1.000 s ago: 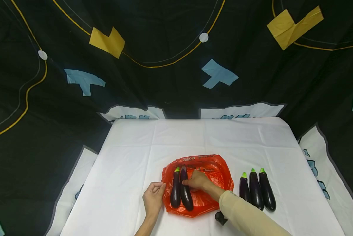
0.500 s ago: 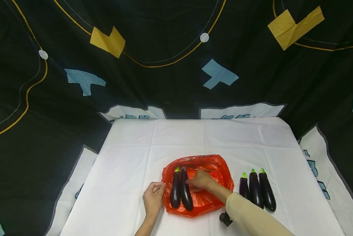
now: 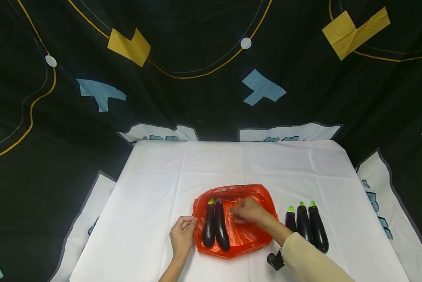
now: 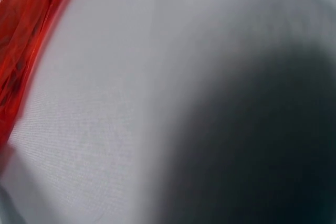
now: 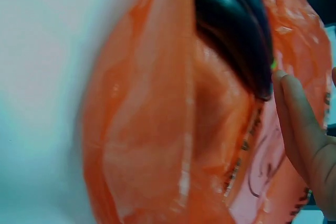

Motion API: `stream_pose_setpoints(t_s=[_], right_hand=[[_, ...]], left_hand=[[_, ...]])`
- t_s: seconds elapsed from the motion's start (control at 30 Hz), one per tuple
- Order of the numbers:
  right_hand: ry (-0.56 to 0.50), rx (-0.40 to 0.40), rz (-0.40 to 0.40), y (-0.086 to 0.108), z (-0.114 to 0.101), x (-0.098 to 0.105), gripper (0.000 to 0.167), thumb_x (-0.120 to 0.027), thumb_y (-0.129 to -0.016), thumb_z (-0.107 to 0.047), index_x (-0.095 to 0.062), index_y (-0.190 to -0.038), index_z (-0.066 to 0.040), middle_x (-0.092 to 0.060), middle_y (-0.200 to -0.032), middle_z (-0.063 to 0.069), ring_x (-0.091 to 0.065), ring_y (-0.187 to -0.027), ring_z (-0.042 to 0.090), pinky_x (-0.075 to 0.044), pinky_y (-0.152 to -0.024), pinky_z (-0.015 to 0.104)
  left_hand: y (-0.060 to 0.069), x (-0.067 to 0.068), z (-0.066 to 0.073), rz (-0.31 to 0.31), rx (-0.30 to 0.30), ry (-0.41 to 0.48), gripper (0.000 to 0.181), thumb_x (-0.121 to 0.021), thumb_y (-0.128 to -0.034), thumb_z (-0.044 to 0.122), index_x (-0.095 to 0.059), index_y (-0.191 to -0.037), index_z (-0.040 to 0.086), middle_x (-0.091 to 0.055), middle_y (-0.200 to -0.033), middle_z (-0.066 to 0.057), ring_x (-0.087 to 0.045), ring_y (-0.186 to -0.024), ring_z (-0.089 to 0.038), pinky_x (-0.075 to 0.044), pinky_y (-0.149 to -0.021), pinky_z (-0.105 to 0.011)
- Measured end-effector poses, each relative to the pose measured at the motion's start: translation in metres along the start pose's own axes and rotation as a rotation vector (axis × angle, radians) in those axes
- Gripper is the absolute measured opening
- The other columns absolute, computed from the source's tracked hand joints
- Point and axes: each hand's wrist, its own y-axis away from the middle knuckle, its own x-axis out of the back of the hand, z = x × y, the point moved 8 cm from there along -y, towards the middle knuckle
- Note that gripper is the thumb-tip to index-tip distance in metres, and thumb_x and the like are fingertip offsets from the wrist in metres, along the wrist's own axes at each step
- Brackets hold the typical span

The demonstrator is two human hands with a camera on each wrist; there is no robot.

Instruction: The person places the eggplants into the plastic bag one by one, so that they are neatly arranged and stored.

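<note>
A red plastic bag (image 3: 247, 237) lies spread with its mouth wide. Two dark purple eggplants, a left one (image 3: 209, 227) and a right one (image 3: 220, 227), rest side by side in its left half, stems away from me. My left hand (image 3: 183, 237) pinches the bag's left rim between thumb and fingers. Over the bag, right of the eggplants, my right hand (image 3: 250, 211) holds nothing, its fingers loosely bent. Close up in the right wrist view, fingers of that hand (image 5: 310, 135) extend near an eggplant (image 5: 231, 19). Only a bag edge (image 4: 26, 35) shows in the left wrist view.
Right of the bag, three more eggplants (image 3: 304, 223) lie in a row on the white-covered table (image 3: 151, 188), partly behind the right sleeve (image 3: 309, 258). A small black device (image 3: 275, 260) shows under the right forearm. Black cloth (image 3: 197, 109) hangs behind the table.
My right hand has let go of the right-hand eggplant and moved off to the right, just above the bag. The left hand stays at the rim.
</note>
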Motion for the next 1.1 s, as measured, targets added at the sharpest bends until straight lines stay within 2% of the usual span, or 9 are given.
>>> stream_pose_setpoints(t_s=[0.2, 0.43, 0.67, 0.87, 1.0, 1.1], right_hand=[[-0.051, 0.022, -0.009, 0.007, -0.011, 0.010, 0.023, -0.067, -0.089, -0.018, -0.067, -0.087, 0.005, -0.067, -0.076, 0.013, -0.067, -0.068, 0.022, -0.058, -0.066, 0.033], [-0.085, 0.010, -0.005, 0.018, -0.020, 0.022, 0.024, -0.066, -0.090, -0.018, -0.064, -0.095, 0.006, -0.066, -0.085, 0.013, -0.067, -0.078, 0.027, -0.058, -0.071, 0.034], [-0.088, 0.021, -0.026, 0.035, -0.019, 0.041, 0.031, -0.065, -0.091, -0.022, -0.062, -0.102, 0.007, -0.066, -0.091, 0.014, -0.068, -0.082, 0.024, -0.056, -0.078, 0.038], [-0.118, 0.035, -0.035, 0.052, -0.003, 0.063, 0.037, -0.062, -0.093, -0.022, -0.058, -0.110, 0.010, -0.066, -0.097, 0.017, -0.066, -0.091, 0.027, -0.056, -0.080, 0.034], [-0.128, 0.036, 0.001, 0.067, 0.009, 0.082, 0.041, -0.060, -0.094, -0.022, -0.055, -0.114, 0.013, -0.065, -0.101, 0.015, -0.065, -0.096, 0.028, -0.055, -0.083, 0.036], [-0.115, 0.027, 0.066, 0.078, 0.020, 0.100, 0.042, -0.060, -0.094, -0.022, -0.054, -0.115, 0.014, -0.065, -0.103, 0.016, -0.064, -0.097, 0.028, -0.054, -0.084, 0.037]], left_hand=[[0.000, 0.000, 0.001, -0.008, -0.007, 0.016, 0.009, -0.074, -0.0827, 0.013, -0.069, -0.085, 0.007, -0.073, -0.082, -0.006, -0.070, -0.078, -0.014, -0.056, -0.066, -0.021], [0.011, 0.002, 0.037, -0.039, 0.010, 0.004, 0.009, -0.070, -0.0850, 0.004, -0.067, -0.090, -0.003, -0.071, -0.086, -0.016, -0.070, -0.084, -0.025, -0.056, -0.067, -0.021], [0.012, 0.002, 0.038, -0.040, 0.013, 0.002, 0.008, -0.069, -0.0858, 0.003, -0.066, -0.090, -0.003, -0.071, -0.087, -0.016, -0.070, -0.084, -0.025, -0.056, -0.067, -0.020], [0.011, 0.002, 0.037, -0.047, 0.006, 0.012, 0.008, -0.069, -0.0855, 0.003, -0.066, -0.090, -0.004, -0.071, -0.087, -0.017, -0.070, -0.084, -0.027, -0.056, -0.068, -0.021], [0.010, 0.002, 0.035, -0.062, 0.005, 0.025, 0.009, -0.070, -0.0854, 0.004, -0.066, -0.090, -0.003, -0.071, -0.086, -0.017, -0.070, -0.084, -0.026, -0.056, -0.070, -0.022], [0.009, 0.002, 0.034, -0.072, 0.005, 0.032, 0.009, -0.070, -0.0853, 0.004, -0.066, -0.090, -0.003, -0.071, -0.087, -0.016, -0.070, -0.084, -0.025, -0.056, -0.071, -0.022]])
